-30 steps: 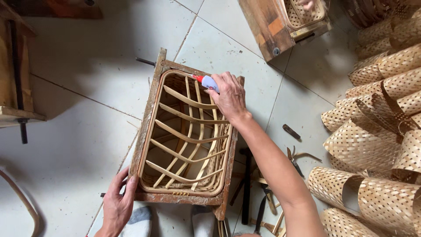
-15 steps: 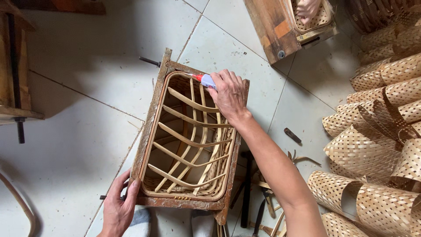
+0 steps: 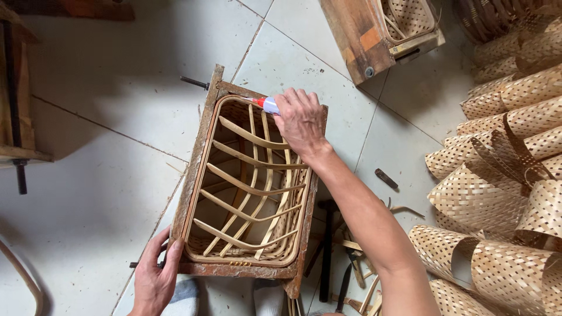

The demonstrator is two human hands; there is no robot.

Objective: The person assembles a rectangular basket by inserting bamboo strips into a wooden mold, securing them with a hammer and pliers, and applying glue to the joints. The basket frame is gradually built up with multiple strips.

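A rusty rectangular frame mould (image 3: 196,146) stands on the tiled floor with a half-built rattan basket (image 3: 246,187) of curved strips set inside it. My right hand (image 3: 301,120) is closed around a small glue tube (image 3: 268,105) with a red tip, which points at the far rim of the basket. My left hand (image 3: 153,278) grips the near left corner of the frame, fingers wrapped over its edge.
Rolls of woven bamboo sheet (image 3: 503,187) pile up on the right. A wooden box mould (image 3: 374,35) with another basket lies at the top. Hand tools (image 3: 328,251) lie beside the frame. A wooden bench (image 3: 17,105) stands at the left.
My right hand with the glue tube has stayed at the far rim, shifting only slightly. The left hand keeps its hold on the near corner.
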